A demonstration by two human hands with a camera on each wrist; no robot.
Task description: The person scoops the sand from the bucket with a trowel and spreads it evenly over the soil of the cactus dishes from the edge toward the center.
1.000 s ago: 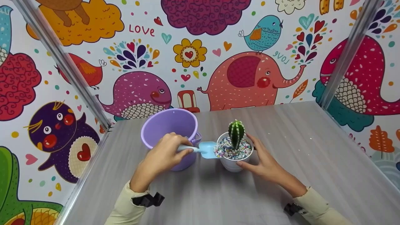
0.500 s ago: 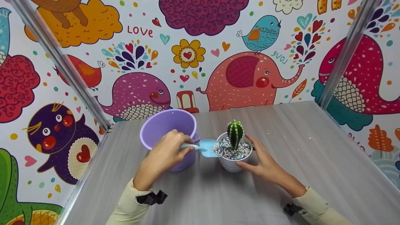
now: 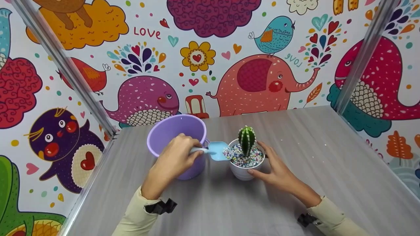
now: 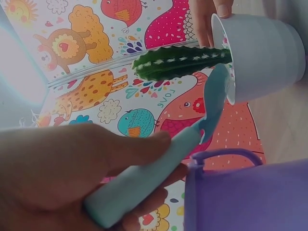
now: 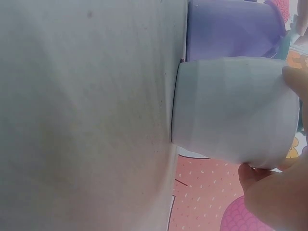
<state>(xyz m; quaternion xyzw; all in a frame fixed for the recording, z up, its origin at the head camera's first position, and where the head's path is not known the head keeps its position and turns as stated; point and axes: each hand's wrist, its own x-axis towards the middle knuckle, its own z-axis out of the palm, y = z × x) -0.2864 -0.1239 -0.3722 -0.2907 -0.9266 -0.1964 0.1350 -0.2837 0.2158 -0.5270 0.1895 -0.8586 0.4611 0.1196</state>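
Note:
My left hand (image 3: 175, 154) grips the handle of a light blue toy shovel (image 3: 217, 150). Small multicoloured pebbles lie at the tip of its blade, over the left rim of a white pot (image 3: 243, 172). Pebbles of the same kind (image 3: 251, 161) fill the pot around an upright green cactus (image 3: 246, 140). From the right side, my right hand (image 3: 279, 172) holds the pot, thumb at the front and fingers behind. The left wrist view has the shovel blade (image 4: 217, 94) at the pot's mouth. In the right wrist view the pot (image 5: 233, 110) stands on the table.
Left of the pot stands a purple bucket (image 3: 193, 168), its handle (image 3: 206, 143) hanging on the right side; my left hand covers part of its rim. A few tiny white specks (image 3: 325, 144) lie on the grey table (image 3: 262, 209). Cartoon-printed walls (image 3: 203, 29) enclose the back and sides.
The shovel blade has risen slightly and tilted up towards the pot, with fewer pebbles showing at its tip. My right hand and the pot stay in place.

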